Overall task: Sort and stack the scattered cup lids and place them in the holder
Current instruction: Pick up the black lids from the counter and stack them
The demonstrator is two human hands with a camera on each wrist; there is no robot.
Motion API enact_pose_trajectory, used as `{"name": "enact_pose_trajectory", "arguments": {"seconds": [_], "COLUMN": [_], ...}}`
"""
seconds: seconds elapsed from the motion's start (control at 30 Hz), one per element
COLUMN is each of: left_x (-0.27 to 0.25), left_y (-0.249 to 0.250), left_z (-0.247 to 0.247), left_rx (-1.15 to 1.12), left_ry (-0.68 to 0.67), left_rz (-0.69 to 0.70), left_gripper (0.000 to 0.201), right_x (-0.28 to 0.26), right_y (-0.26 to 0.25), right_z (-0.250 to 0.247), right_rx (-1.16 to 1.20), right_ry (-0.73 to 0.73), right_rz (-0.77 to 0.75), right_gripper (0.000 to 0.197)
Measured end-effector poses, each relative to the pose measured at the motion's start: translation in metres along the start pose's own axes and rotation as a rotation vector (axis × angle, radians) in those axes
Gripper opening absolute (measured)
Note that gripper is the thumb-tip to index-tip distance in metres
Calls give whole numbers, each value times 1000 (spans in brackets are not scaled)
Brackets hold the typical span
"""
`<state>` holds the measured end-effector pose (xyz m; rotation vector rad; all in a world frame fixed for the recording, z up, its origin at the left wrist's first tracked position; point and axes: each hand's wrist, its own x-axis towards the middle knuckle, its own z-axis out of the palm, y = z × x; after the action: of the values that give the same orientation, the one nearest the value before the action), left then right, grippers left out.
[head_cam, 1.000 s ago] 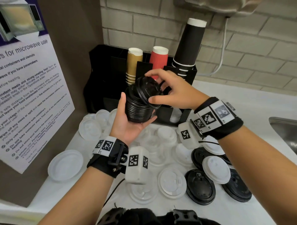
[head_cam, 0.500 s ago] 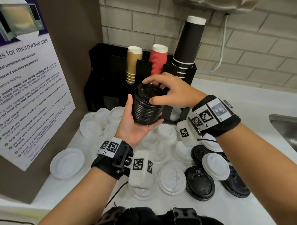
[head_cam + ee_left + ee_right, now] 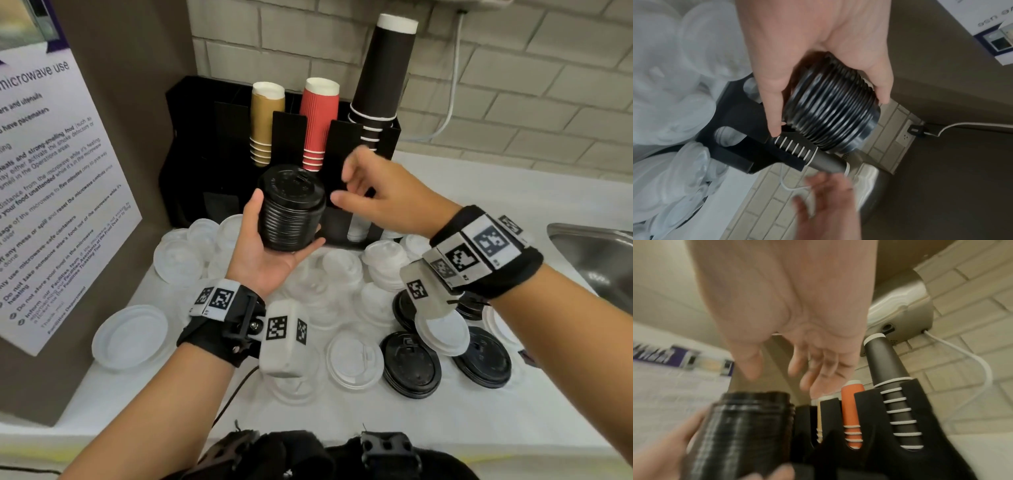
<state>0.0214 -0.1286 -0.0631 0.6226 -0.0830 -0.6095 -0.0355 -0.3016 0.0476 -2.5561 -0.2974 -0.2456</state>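
Since half a second ago your right hand [image 3: 373,202] has lifted off the top of the stack of black lids [image 3: 289,209] and drawn back to the right, so the newest lid now sits flat on the stack and your right fingers [image 3: 797,365] hang apart and relaxed, holding nothing. Your left hand [image 3: 267,250] grips the stack from below and from the sides, thumb on one side and fingers [image 3: 772,104] curled round the other, holding it upright in the air just in front of the black holder [image 3: 191,144]. At the back of the bench [image 3: 513,192], against the tiled wall, the holder carries three nested stacks of upside-down paper cups in separate slots: gold cups [image 3: 265,126] on the left, red ribbed cups [image 3: 318,123] in the middle, and tall black cups [image 3: 383,78] with white rims on the right. A lower slot on the holder's right side shows something white, too hidden to name. Many white lids [image 3: 130,337] lie scattered across the bench below your hands, some overlapping or piled, some clear ones among them. Loose black lids [image 3: 411,365] lie to the right near your right wrist, one partly covered by a white lid. A steel sink [image 3: 596,250] edges in at far right, and a microwave notice [image 3: 51,192] hangs on the panel to the left.
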Motion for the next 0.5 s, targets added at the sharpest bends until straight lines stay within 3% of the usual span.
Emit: {"name": "enact_pose_trajectory", "arguments": {"seconds": [0.1, 0.2, 0.33, 0.5], "left_x": [-1, -3, -4, -4], "left_y": [3, 3, 1, -2], "left_z": [-1, 0, 3, 8], "left_rx": [-20, -29, -13, -40], "left_ry": [8, -4, -22, -47], "left_rz": [21, 26, 16, 4], "left_gripper": [60, 55, 60, 58], "right_x": [-32, -69, -101, -110], "right_y": [7, 15, 28, 32], "right_z": [6, 25, 50, 61], "right_rx": [-396, -797, -994, -1040], "right_ry": [-448, -752, -860, -874], "right_rz": [8, 36, 0, 15], "right_gripper": [36, 78, 101, 103]}}
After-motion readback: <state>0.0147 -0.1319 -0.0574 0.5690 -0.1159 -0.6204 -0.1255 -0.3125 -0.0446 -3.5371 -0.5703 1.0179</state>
